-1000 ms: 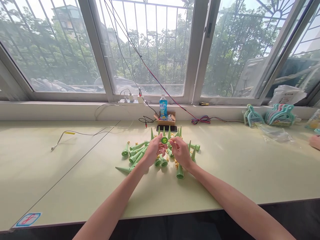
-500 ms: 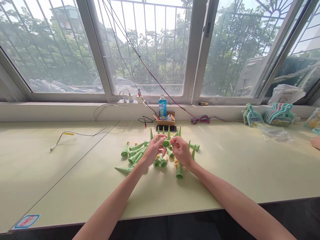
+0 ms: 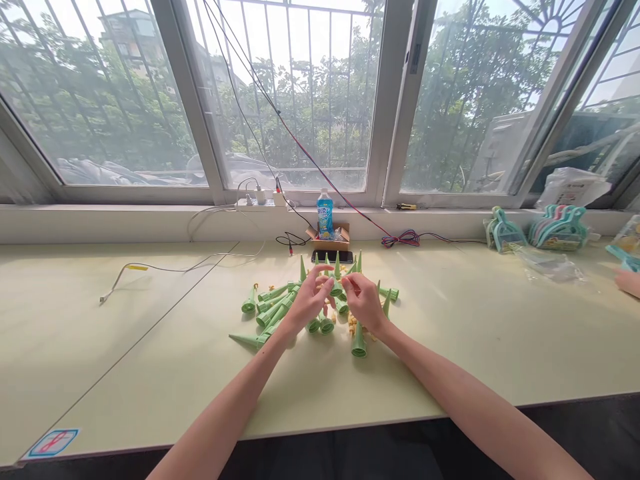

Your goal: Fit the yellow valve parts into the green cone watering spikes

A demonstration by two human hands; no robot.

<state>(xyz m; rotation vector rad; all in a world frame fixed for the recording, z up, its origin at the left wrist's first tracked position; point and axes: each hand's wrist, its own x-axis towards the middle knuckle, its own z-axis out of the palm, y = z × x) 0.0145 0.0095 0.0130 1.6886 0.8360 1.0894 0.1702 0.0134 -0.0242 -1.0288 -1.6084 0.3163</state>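
Observation:
My left hand [image 3: 311, 297] hovers over a pile of green plastic cones, its thumb and forefinger apart with nothing plainly gripped. Just right of its fingertips is a green cone piece [image 3: 337, 288], partly hidden between the two hands. My right hand [image 3: 365, 305] has its thumb and fingers pinched together; whatever they may hold is too small to make out. Below it, a hollow cone [image 3: 359, 341] lies with its open end facing me, beside small yellow pieces [image 3: 352, 327]. More cones [image 3: 273, 312] lie to the left, and several stand point up behind my hands.
Behind the cones lie a black phone [image 3: 332, 257] and a small cardboard box [image 3: 345, 235] by a blue bottle [image 3: 325, 212]. Cables [image 3: 407, 238] run along the back. Toy-like teal items [image 3: 557, 230] sit at right, near another person's hand [image 3: 628, 283].
The green cone in my left fingers is no longer plainly gripped, and those fingers have spread. My right hand stays pinched in nearly the same place. The other person's hand has shifted slightly left.

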